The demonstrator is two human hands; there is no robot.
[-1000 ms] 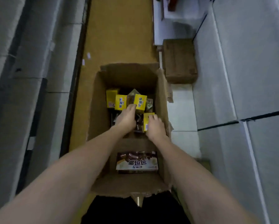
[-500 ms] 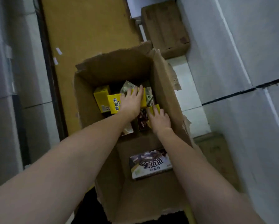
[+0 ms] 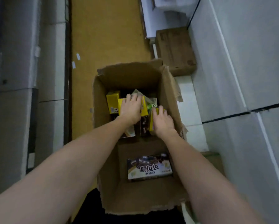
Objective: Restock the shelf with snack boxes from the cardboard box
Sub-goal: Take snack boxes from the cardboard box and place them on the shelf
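Inside the cardboard box (image 3: pixel 100 101), far end: left hand (image 3: pixel 130 109) grips a yellow snack box (image 3: pixel 144 109) — right hand (image 3: pixel 162 121) grips another (image 3: pixel 151 125), upright, just beside it.

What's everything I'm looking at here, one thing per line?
open cardboard box: one, brown, centre of the floor, holding the snacks
yellow snack boxes: at least three, far end of the box, partly under the hands
brown-and-white snack box: one, lying flat at the near end
dark and pale packets: count unclear, among the yellow boxes
closed carton: one, brown, floor beyond, to the right
floor strip: yellow-brown
left hand: on a yellow box
right hand: on another yellow box
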